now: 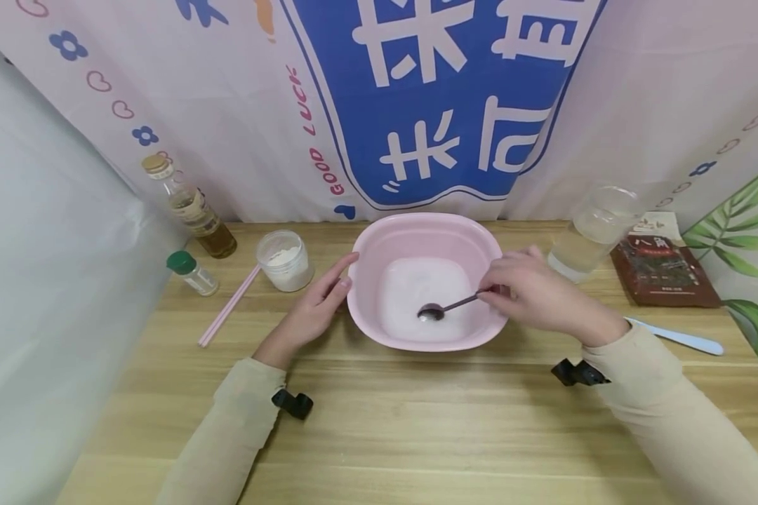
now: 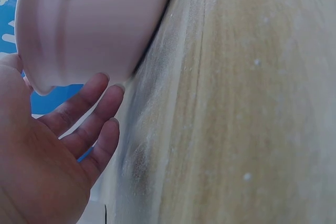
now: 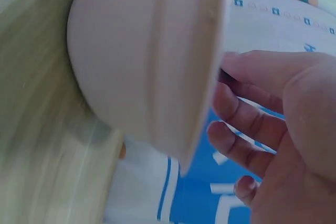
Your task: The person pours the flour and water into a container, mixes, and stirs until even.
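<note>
A pink plastic basin (image 1: 426, 223) stands on the wooden table, with a whitish liquid (image 1: 410, 280) in its bottom. Over the basin's right rim, my right hand (image 1: 530, 294) pinches the handle of a small dark metal spoon (image 1: 431, 312), whose bowl dips at the liquid's surface. At the left side, my left hand (image 1: 316, 305) has its thumb and forefinger at the rim. In the left wrist view the other fingers (image 2: 94, 121) spread loosely beside the basin's outer wall. From the right wrist view, the basin wall (image 3: 131, 51) hides most of the spoon.
Left of the basin are a jar of white powder (image 1: 286, 263), pink chopsticks (image 1: 230, 305), a green-capped shaker (image 1: 192, 272) and an oil bottle (image 1: 196, 214). On the right stand a clear pitcher of water (image 1: 587, 238), a dark red packet (image 1: 663, 270) and a light blue utensil (image 1: 682, 338).
</note>
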Tool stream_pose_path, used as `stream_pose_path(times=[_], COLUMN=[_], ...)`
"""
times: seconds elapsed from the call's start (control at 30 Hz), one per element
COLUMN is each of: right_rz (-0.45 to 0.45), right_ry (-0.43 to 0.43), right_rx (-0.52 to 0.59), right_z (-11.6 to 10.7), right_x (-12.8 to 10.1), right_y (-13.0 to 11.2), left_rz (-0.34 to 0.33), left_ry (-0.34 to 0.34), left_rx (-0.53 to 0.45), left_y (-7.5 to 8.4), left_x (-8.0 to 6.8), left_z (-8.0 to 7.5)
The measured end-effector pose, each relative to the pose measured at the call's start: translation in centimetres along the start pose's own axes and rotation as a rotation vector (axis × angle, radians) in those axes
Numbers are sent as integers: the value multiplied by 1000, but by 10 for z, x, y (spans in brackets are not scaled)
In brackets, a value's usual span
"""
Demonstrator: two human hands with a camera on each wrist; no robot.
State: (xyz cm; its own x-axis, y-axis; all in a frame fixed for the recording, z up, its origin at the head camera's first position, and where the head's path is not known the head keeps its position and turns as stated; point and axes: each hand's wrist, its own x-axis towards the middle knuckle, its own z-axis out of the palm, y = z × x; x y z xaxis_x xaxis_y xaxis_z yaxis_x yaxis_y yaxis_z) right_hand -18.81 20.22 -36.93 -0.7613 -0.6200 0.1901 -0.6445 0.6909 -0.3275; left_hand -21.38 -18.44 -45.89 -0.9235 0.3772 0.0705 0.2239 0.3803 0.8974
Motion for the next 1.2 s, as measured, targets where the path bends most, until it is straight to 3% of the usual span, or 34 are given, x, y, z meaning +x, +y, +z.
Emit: stream_pose_path(times=[0.2, 0.33, 0.5, 0.67, 0.77, 0.97, 1.2], right_rz=[-2, -25, -119, -87, -24, 56, 109], right_ry=[179, 220, 209, 120, 91, 133, 136], right_rx=[-69, -77, 23, 100, 52, -87, -181], right_z=[-4, 0, 11, 28, 35, 35, 9], right_x=[-16, -20, -15, 3, 16, 32, 16], right_y=[12, 16, 13, -4, -13, -16, 7], left_rz=[1, -7, -13, -6, -14, -22, -12], left_ry=[3, -4, -4, 0, -5, -5, -3], left_rx=[-9, -7, -2, 1, 1, 2, -2], left_y=[-2, -2, -2, -1, 0, -1, -1], left_x=[0, 0, -1, -1, 0, -1, -1], left_z=[1, 2, 1, 1, 1, 1, 0])
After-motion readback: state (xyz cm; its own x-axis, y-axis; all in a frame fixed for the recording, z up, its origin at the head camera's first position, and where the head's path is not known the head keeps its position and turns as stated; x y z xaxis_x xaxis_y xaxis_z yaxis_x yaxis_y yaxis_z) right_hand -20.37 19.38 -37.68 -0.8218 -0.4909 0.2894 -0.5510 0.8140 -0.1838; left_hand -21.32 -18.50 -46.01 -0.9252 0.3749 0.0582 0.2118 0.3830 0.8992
